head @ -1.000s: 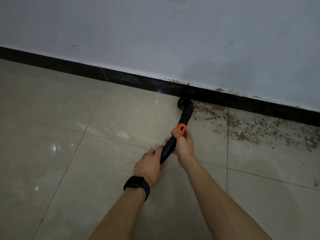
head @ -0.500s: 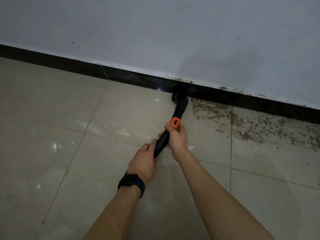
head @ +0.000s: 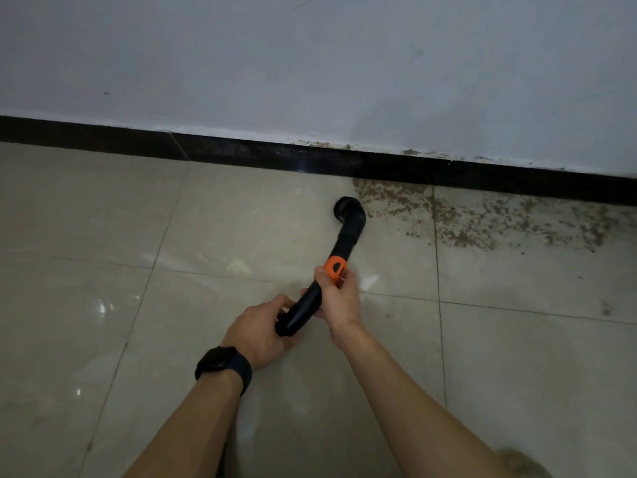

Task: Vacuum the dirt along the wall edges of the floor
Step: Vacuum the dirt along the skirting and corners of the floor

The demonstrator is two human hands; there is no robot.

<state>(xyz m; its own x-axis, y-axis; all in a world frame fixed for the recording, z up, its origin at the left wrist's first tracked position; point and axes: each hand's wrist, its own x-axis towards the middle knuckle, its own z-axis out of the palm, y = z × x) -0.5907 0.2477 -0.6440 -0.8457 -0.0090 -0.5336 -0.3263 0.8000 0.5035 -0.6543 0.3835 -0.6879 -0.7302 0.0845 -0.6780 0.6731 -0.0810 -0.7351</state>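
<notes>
In the head view, the black curved plastic vacuum tube with an orange collar (head: 347, 236) pointed away from the person. Its long axis slanted from the hands at lower left up and to the right, toward the black skirting strip (head: 241, 155) at the foot of the white painted wall (head: 310, 63). The right hand (head: 337, 298) was curled round the tube just below the orange collar and was the hand nearer the nozzle. The left hand (head: 256, 326), with a black wristwatch (head: 224, 369) behind it, gripped the tube's rear end. The round black brush nozzle (head: 345, 205) was down at the glossy beige floor tile (head: 172, 236), a little short of the skirting and at the left edge of the scattered brown dirt (head: 482, 219). That dirt spread rightward along the wall. The coming move probably called for a push forward and rightward, away from both hands.
</notes>
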